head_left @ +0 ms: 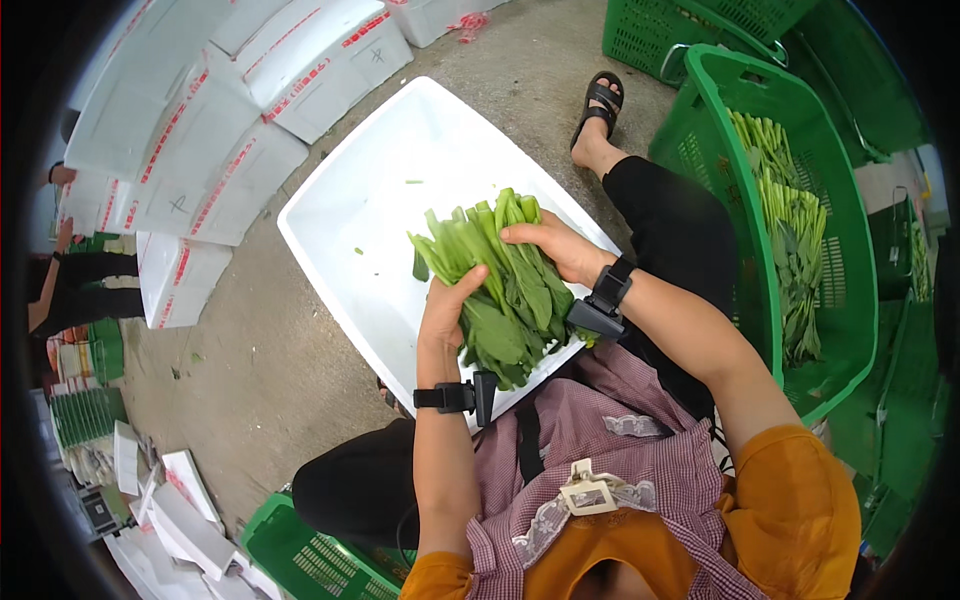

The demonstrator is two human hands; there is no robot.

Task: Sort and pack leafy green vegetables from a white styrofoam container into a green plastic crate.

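Observation:
Between my two hands is a bunch of leafy greens (497, 285), its pale cut stems pointing away from me and its dark leaves hanging toward my lap. My left hand (446, 308) grips the bunch's left side, thumb laid across the stems. On the right side my right hand (560, 247) is closed round the stems near their cut ends, thumb on top. The fingers beneath the greens are hidden. Under the bunch, a white foam tray (345, 215) lies across in front of me, with a few green scraps on its bottom.
A green crate (775, 300) holding more greens (793, 230) stands at my right. White foam boxes (190, 150) are stacked at the far left, with another person's hand (62, 175) beside them. Near my left knee sits another green crate (320, 560); foam pieces (180, 530) lie lower left.

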